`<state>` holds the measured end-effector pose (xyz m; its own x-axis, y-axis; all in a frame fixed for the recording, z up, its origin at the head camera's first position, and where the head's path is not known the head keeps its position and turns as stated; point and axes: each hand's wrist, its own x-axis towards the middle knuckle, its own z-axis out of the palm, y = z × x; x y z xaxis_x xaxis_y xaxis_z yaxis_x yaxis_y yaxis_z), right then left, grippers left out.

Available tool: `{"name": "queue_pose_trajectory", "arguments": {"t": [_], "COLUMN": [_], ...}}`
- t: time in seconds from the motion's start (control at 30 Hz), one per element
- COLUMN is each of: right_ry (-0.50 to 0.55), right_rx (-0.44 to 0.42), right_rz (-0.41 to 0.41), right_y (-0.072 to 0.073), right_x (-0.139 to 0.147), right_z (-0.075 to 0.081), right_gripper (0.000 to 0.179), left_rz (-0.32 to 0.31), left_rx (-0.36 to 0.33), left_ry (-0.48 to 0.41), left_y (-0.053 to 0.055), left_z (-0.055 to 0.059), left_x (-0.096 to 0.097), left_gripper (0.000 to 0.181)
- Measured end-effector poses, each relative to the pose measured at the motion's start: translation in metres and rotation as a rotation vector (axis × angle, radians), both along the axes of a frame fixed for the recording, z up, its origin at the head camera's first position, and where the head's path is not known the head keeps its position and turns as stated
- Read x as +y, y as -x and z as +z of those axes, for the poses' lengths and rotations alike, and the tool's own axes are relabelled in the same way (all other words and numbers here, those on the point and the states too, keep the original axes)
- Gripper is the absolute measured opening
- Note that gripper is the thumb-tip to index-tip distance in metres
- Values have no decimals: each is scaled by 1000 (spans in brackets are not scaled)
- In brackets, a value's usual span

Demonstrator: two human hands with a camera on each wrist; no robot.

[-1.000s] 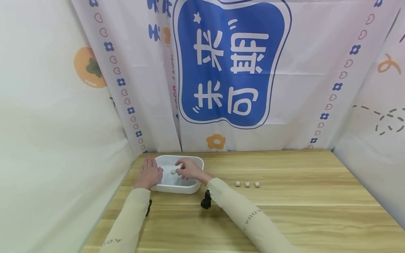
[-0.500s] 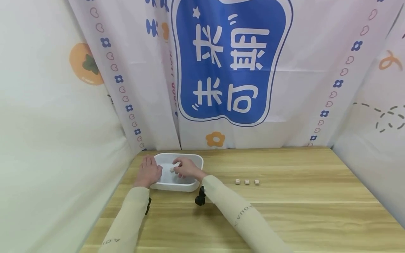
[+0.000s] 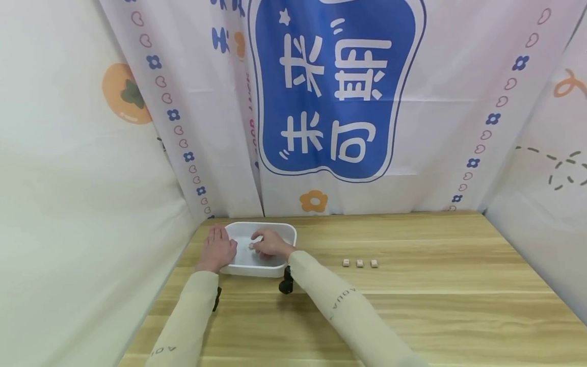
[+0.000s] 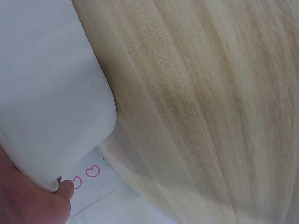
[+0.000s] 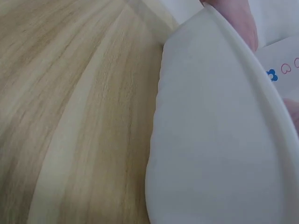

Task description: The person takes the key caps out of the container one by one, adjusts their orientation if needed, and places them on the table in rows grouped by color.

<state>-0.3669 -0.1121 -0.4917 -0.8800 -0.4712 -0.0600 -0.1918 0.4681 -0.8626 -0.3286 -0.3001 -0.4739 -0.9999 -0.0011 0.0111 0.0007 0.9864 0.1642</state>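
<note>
Inside the white plastic tray (image 3: 254,271) lies a small whitish cube-like piece (image 3: 251,246) resembling a keycap. My right hand (image 3: 271,243) reaches in over the tray's right side, fingers bent, fingertips right at this piece. Whether they pinch it I cannot tell. At the tray's left end, my left hand (image 3: 217,250) holds the rim, thumb on the inner side, fingers pointing away. In the left wrist view the same hand (image 4: 35,198) straddles the rim at a corner. The tray wall (image 5: 219,130) hides the right hand's fingertips in the right wrist view.
Three small pale keycap-like pieces (image 3: 359,263) stand in a row on the wooden table (image 3: 435,306), right of the tray. A printed cloth (image 3: 321,92) hangs behind the table. A white side cloth (image 3: 91,219) borders it close to the left arm.
My right hand has edged left toward the piece in the tray. The left hand keeps its place on the rim. The head view has shifted slightly.
</note>
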Motion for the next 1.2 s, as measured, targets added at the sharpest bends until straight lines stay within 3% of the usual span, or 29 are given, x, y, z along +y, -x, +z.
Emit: {"name": "queue_pose_trajectory", "arguments": {"t": [0.3,0.57,0.8,1.2], "right_ry": [-19,-74,-69,-152], "right_rx": [3,-15,-19,6], "right_rz": [-25,-17,-25,-13], "right_y": [-3,-6,-2,1], "right_x": [-7,-13,-12,-12], "right_z": [1,-1,-3,-2], "right_gripper": [32,37,36,29], "left_rz": [2,1,-4,2], "left_rx": [-14,10,19,17], "left_ry": [-10,7,-21,-20], "left_y": [0,-8,-6,-3], "left_z": [-1,0,-1,0], "left_x": [0,0,1,2], "left_gripper": [71,69,69,69]}}
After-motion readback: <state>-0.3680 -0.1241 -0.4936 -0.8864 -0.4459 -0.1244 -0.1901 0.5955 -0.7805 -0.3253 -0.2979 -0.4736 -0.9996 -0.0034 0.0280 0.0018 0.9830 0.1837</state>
